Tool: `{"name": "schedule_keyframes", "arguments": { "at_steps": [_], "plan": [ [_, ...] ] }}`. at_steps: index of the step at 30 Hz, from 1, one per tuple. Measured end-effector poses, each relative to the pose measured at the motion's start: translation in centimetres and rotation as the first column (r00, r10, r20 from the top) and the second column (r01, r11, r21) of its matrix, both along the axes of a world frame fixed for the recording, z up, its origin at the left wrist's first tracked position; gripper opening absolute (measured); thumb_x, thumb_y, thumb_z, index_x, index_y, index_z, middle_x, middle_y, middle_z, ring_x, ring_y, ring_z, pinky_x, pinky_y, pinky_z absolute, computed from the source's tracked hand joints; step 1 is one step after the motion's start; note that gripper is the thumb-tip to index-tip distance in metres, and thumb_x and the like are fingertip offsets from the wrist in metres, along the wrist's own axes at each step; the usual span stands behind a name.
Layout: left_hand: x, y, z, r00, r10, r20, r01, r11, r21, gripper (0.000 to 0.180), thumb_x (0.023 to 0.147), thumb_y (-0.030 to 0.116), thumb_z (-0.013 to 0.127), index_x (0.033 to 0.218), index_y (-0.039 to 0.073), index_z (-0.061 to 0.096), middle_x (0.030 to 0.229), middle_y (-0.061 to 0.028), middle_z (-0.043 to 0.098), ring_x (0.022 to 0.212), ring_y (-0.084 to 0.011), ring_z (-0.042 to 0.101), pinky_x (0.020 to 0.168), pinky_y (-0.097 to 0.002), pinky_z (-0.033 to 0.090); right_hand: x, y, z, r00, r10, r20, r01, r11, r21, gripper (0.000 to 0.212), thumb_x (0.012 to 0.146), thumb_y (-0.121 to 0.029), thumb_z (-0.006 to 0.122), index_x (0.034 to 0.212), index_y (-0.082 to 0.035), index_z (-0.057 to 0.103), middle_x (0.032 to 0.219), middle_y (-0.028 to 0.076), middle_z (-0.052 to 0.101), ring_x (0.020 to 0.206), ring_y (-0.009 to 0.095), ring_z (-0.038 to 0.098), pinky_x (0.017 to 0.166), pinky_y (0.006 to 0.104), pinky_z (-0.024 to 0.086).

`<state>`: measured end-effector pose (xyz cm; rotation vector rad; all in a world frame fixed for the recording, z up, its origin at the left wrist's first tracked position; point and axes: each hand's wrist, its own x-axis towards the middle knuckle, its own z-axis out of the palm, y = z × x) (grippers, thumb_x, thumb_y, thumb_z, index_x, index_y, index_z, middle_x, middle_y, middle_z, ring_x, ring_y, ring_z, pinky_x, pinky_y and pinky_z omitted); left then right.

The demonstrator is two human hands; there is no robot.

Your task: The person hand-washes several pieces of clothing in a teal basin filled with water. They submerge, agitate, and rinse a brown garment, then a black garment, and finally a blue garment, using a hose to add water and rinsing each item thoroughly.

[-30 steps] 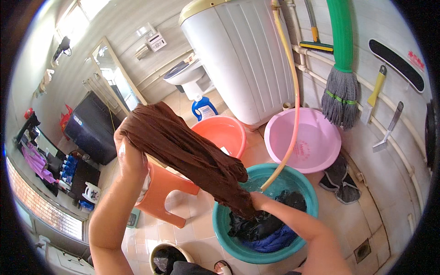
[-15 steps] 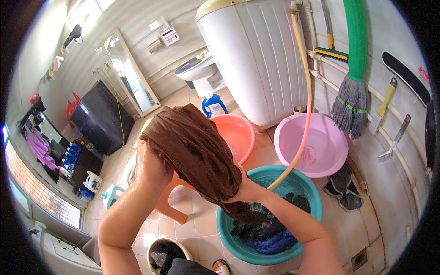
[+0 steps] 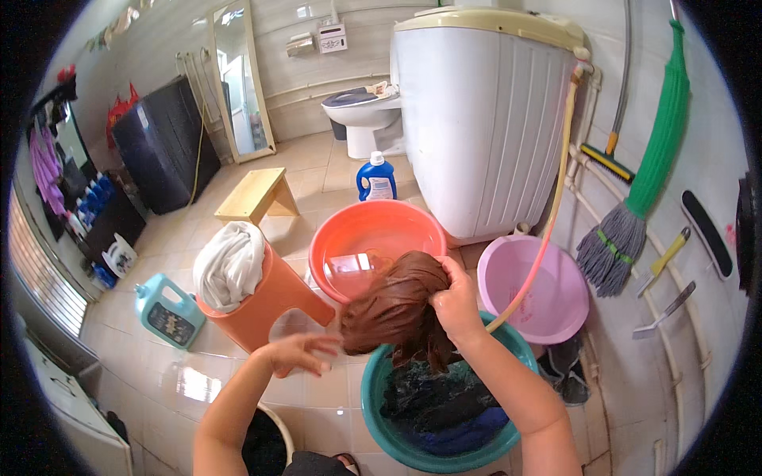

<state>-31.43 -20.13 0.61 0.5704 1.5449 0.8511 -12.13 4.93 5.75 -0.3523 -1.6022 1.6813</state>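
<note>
A wet brown cloth, gathered in a bundle, hangs over the near edge of the orange-red basin and the teal basin. My right hand grips its upper right side. At its lower left, my left hand has its fingers apart and holds nothing; whether the fingertips touch the cloth I cannot tell. Dark and blue clothes soak in water in the teal basin below. Clear water stands in the orange-red basin.
An orange stool bearing a white cloth stands left, beside a pale teal jug. A pink basin is at right, crossed by a yellow hose from the washing machine. A blue detergent bottle stands behind.
The brown cloth has dropped lower and shifted toward the basins. My left hand has come off it and opened, while my right hand keeps hold. The view has turned, uncovering the stool.
</note>
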Motion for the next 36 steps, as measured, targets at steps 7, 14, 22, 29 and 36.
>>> {"name": "schedule_keyframes", "arguments": {
  "at_steps": [7,14,22,29,36],
  "plan": [
    [6.7,6.1,-5.2,0.331,0.038,0.943,-0.252,0.966,0.050,0.107,0.066,0.084,0.032,0.143,0.018,0.000,0.145,-0.0178,0.013,0.127,-0.0438,0.027,0.100,-0.0606,0.023,-1.7,-2.7,1.3,0.963,-0.223,0.150,0.139,0.892,0.430,0.046,0.057,0.013,0.049,0.101,0.001,0.051,0.094,0.015,0.056,0.094,0.027,0.055,0.086,0.0315,0.041],
    [7.9,10.4,-8.7,0.609,-0.047,0.792,-0.653,0.537,0.534,0.050,0.089,0.045,0.039,0.124,0.010,0.041,0.118,-0.0082,0.049,0.109,-0.0265,0.047,0.095,-0.0428,0.037,-1.0,-10.4,-1.0,0.986,-0.046,0.162,-0.056,0.814,0.578,0.047,0.063,0.002,0.071,0.103,-0.004,0.047,0.104,0.010,0.050,0.099,0.019,0.049,0.089,0.0291,0.038],
    [3.9,9.3,-8.4,0.317,0.108,0.942,-0.866,0.437,0.241,0.049,0.087,0.038,0.041,0.119,0.002,0.049,0.115,-0.0140,0.055,0.102,-0.0294,0.053,0.091,-0.0421,0.043,3.5,-10.0,-6.6,0.917,0.176,0.359,-0.291,0.909,0.300,0.080,0.062,-0.007,0.080,0.122,-0.006,0.028,0.121,0.011,0.035,0.112,0.018,0.041,0.094,0.0349,0.037],
    [6.1,9.2,-4.2,0.228,0.393,0.891,-0.874,0.485,0.010,0.046,0.083,0.033,0.044,0.117,0.003,0.051,0.116,-0.0144,0.055,0.104,-0.0302,0.053,0.092,-0.0441,0.042,1.8,-6.1,-6.2,0.979,-0.167,-0.118,0.178,0.417,0.891,0.078,0.062,-0.048,0.077,0.123,-0.015,0.040,0.120,0.018,0.036,0.112,0.039,0.041,0.092,0.0470,0.038],
    [8.8,11.0,-6.1,0.356,0.562,0.746,-0.923,0.335,0.188,0.038,0.080,0.017,0.054,0.112,-0.002,0.050,0.110,-0.0095,0.057,0.101,-0.0256,0.054,0.087,-0.0385,0.044,1.1,-5.3,-8.6,0.973,-0.161,-0.163,0.188,0.967,0.171,0.045,0.088,-0.043,0.051,0.107,-0.002,0.046,0.109,0.013,0.050,0.104,0.029,0.050,0.092,0.0431,0.040]
  ]
}}
